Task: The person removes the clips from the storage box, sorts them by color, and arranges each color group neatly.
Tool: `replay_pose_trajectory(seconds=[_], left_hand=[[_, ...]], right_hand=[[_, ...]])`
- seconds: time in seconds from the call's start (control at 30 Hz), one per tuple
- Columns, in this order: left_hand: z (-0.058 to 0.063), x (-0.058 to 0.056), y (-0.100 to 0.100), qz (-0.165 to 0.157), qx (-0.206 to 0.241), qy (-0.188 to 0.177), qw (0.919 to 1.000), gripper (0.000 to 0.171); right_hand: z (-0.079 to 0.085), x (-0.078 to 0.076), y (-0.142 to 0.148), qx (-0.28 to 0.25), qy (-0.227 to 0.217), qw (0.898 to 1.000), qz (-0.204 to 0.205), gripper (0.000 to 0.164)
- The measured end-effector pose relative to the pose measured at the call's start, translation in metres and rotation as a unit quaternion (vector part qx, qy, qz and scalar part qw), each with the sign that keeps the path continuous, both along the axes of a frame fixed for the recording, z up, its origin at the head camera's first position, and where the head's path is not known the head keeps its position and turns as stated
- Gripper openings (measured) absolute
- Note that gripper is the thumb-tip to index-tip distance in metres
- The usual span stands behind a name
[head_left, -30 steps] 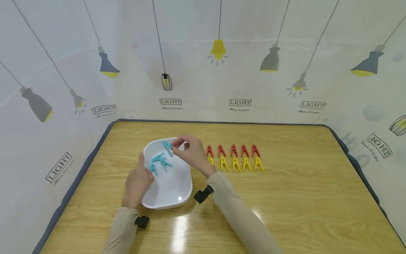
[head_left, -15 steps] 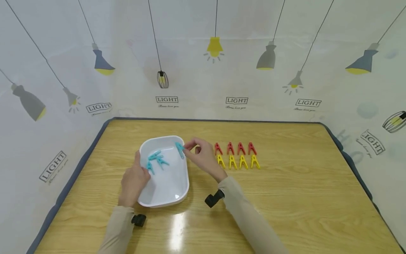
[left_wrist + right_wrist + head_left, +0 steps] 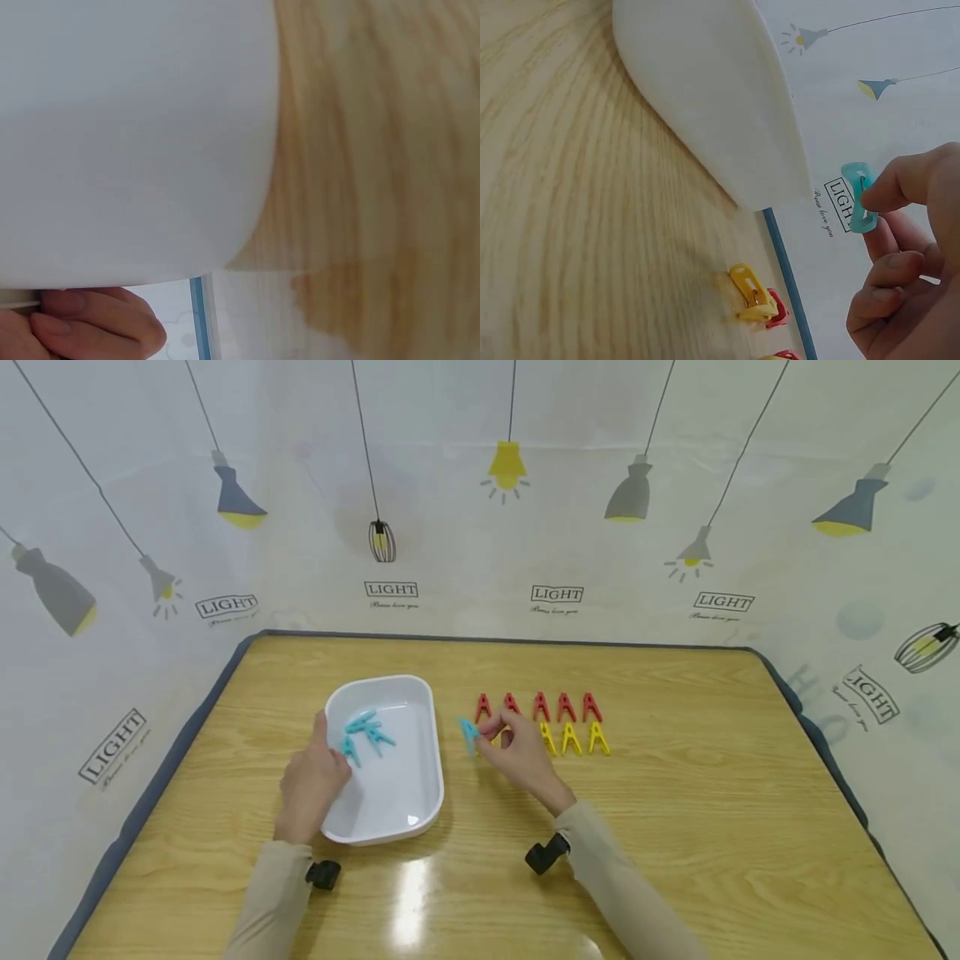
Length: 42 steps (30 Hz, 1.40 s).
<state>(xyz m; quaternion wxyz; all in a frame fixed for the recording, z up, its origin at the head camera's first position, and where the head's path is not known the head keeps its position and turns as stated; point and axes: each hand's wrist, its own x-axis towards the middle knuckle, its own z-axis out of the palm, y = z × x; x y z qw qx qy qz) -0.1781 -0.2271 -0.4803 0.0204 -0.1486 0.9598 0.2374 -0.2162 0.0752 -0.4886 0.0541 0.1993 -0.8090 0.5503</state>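
My right hand (image 3: 521,753) pinches a light-blue clothespin (image 3: 468,735) between thumb and fingers, above the table just right of the white basin (image 3: 437,752). In the right wrist view this clothespin (image 3: 860,196) is held clear of the tabletop. My left hand (image 3: 311,785) grips the basin's left rim, its thumb over the inner side. Inside the basin, several light-blue clothespins (image 3: 375,737) lie toward the left. To the right stand a row of red clothespins (image 3: 566,707) and, in front of it, a row of yellow clothespins (image 3: 572,740), some hidden by my right hand.
The wooden table (image 3: 675,810) stretches out to the right and toward me. A dark edge strip (image 3: 502,641) runs along its back, against a pale wall covering (image 3: 450,543) printed with lamps.
My right hand has carried the blue clothespin rightward, from over the basin to beside the rows. The left hand keeps its grip on the basin. The head view has shifted slightly.
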Motion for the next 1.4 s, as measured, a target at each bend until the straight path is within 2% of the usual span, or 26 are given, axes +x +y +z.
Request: replay_pose_trajectory(seconds=[0.1, 0.37, 0.6, 0.9, 1.1, 1.23, 1.4], left_hand=[[0.001, 0.0, 0.001, -0.004, -0.002, -0.002, 1.0, 0.074], [0.0, 0.0, 0.002, -0.005, 0.002, -0.007, 1.0, 0.075], [0.001, 0.0, 0.001, -0.001, 0.008, -0.008, 0.9999, 0.075], [0.0, -0.001, 0.0, -0.005, 0.001, 0.0, 1.0, 0.075], [0.001, -0.001, -0.001, -0.003, 0.006, -0.006, 1.0, 0.075], [0.001, -0.001, -0.001, -0.005, 0.014, -0.01, 0.9998, 0.075], [0.0, 0.0, 0.001, -0.006, 0.021, -0.014, 0.9997, 0.075]], right_hand=[[-0.006, 0.005, 0.006, 0.012, -0.002, 1.0, -0.013, 0.006], [-0.02, 0.019, 0.011, 0.065, -0.043, 0.996, -0.052, 0.008], [-0.026, 0.024, 0.01, 0.096, -0.058, 0.991, -0.071, 0.008], [-0.031, 0.029, 0.003, 0.15, -0.094, 0.978, -0.113, 0.011], [-0.028, 0.031, 0.0, 0.183, -0.104, 0.971, -0.112, 0.013], [-0.023, 0.035, 0.0, 0.186, -0.123, 0.969, -0.102, 0.016], [-0.015, 0.036, 0.001, 0.188, -0.122, 0.97, -0.099, 0.019]])
